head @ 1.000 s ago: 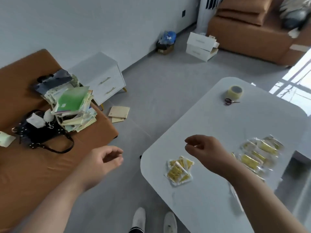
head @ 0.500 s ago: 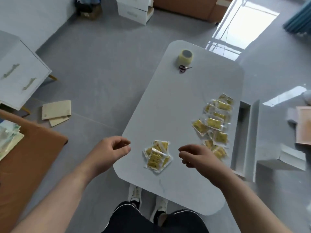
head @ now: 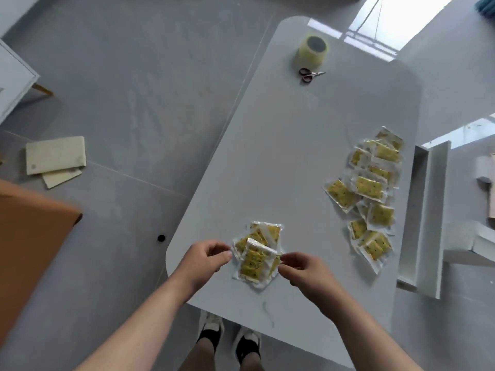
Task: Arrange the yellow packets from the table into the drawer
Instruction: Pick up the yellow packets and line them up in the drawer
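A small pile of yellow packets (head: 257, 253) in clear wrappers lies near the front edge of the white table (head: 267, 156). My left hand (head: 205, 261) sits at the pile's left edge, fingers loosely curled, thumb tip just touching the wrappers. My right hand (head: 304, 270) is at the pile's right edge and pinches a packet corner between thumb and forefinger. A larger scatter of several yellow packets (head: 371, 194) lies at the table's right side. Just beyond it, the white drawer (head: 438, 210) stands open beside the table.
A tape roll (head: 313, 50) and small scissors (head: 310, 74) lie at the table's far end. On the grey floor to the left are pale boards (head: 55, 159), an orange seat corner (head: 29, 236) and a white cabinet (head: 13, 84). My feet (head: 230, 341) stand under the table's front edge.
My view swung from the room down onto the table. Both hands moved in from either side and closed on the small pile of packets.
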